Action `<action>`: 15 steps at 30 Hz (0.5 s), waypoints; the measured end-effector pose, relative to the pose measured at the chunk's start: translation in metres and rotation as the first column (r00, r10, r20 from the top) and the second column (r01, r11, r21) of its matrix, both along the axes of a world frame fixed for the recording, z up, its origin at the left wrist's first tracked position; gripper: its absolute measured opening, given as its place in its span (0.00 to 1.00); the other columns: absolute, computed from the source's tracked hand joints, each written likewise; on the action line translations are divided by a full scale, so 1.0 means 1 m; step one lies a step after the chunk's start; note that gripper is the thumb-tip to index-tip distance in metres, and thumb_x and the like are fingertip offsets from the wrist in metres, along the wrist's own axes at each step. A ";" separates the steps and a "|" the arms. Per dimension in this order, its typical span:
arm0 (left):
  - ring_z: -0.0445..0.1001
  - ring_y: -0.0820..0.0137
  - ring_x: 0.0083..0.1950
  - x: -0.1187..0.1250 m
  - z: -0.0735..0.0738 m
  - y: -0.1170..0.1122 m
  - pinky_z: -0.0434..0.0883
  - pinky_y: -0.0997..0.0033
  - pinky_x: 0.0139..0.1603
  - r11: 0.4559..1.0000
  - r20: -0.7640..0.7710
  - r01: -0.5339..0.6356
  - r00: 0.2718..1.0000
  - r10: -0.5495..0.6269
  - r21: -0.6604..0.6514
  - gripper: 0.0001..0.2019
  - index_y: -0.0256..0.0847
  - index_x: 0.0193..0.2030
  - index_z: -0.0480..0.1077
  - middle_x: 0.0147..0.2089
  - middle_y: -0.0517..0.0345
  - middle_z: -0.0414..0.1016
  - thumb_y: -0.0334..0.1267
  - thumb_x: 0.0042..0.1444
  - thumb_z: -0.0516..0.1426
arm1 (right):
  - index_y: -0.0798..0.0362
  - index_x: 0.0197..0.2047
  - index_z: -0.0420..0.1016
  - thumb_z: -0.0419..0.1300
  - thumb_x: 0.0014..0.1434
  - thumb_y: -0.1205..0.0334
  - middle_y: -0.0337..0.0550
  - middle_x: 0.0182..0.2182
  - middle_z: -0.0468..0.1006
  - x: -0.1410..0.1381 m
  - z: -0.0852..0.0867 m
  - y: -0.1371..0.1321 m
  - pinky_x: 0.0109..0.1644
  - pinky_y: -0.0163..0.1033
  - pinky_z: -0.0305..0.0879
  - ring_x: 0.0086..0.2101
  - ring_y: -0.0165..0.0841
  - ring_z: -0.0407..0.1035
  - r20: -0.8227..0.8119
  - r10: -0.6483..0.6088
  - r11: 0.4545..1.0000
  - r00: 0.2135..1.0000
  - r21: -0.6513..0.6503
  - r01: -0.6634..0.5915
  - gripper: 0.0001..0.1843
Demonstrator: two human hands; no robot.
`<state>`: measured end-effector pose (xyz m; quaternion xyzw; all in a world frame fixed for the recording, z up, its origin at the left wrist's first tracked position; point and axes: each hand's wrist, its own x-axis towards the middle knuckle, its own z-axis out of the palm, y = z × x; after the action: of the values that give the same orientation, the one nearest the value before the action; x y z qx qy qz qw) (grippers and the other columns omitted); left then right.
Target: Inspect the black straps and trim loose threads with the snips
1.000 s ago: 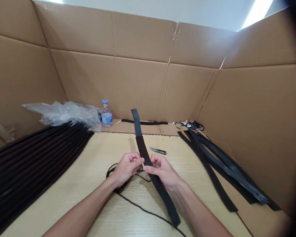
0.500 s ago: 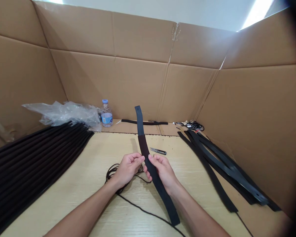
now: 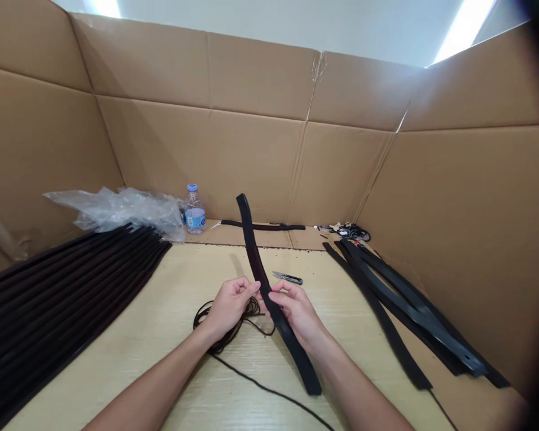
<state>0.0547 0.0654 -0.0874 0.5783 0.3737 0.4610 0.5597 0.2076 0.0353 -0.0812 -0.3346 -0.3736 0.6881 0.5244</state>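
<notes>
- Head view: the black strip (image 3: 291, 345) lies centrally in front of the person, slanting over the bench (image 3: 233, 407), and appears raised off it
- Its long axis runs away from the body, the far end leaning left and the near end coming down to the right, close beside the right forearm (image 3: 348, 365)
- Both hands meet it near its middle, one from each side; the dark reddish-brown section (image 3: 257, 267) begins about there and stretches beyond the fingers towards the far end, while the plainer black length comes back towards the person
- Left hand (image 3: 230, 307): its grip is closed at the strip's left edge, thumb and forefinger pinched together there; whether it has the strip itself or something fine beside it, I cannot tell
- Right hand (image 3: 297, 308): its grip is around the right edge, thumb against the strip's upper face and fingers partly hidden beneath, so this hand seems to bear the piece
- The near half lies on the right hand's side, and the coiled dark cord (image 3: 202, 312) lies on the left hand's side, partly hidden behind that hand and wrist
- The snips (image 3: 288, 278) rest on the bench just beyond the right hand, to the right of the reddish-brown section, apart from both hands
</notes>
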 end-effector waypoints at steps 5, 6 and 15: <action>0.57 0.78 0.21 0.001 -0.002 0.000 0.51 0.78 0.20 0.998 0.051 0.053 0.997 -0.051 -0.032 0.21 0.35 0.29 0.67 0.25 0.58 0.67 0.54 0.45 0.64 | 0.58 0.36 0.68 0.72 0.37 0.64 0.43 0.32 0.74 0.001 -0.009 0.000 0.30 0.32 0.65 0.29 0.27 0.68 0.044 -0.031 0.999 0.999 0.025 0.029 0.24; 0.57 0.78 0.22 0.001 -0.002 0.000 0.51 0.78 0.20 0.997 0.057 0.069 0.996 -0.066 -0.041 0.22 0.34 0.31 0.68 0.26 0.58 0.68 0.54 0.44 0.64 | 0.58 0.39 0.68 0.73 0.35 0.65 0.43 0.33 0.74 0.001 -0.011 0.003 0.31 0.33 0.65 0.30 0.28 0.68 0.067 -0.031 0.999 0.997 0.039 0.028 0.27; 0.41 0.81 0.17 0.000 -0.003 -0.003 0.39 0.78 0.17 0.993 0.054 0.052 0.997 -0.046 -0.104 0.24 0.39 0.25 0.58 0.16 0.72 0.46 0.58 0.47 0.60 | 0.52 0.46 0.70 0.64 0.49 0.57 0.46 0.46 0.72 0.027 0.041 -0.050 0.46 0.42 0.64 0.42 0.35 0.67 0.731 -0.389 0.896 0.560 0.440 0.048 0.20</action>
<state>0.0546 0.0628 -0.0902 0.5450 0.3686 0.4417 0.6099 0.2350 -0.0145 -0.0400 -0.5476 -0.6467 0.3056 0.4341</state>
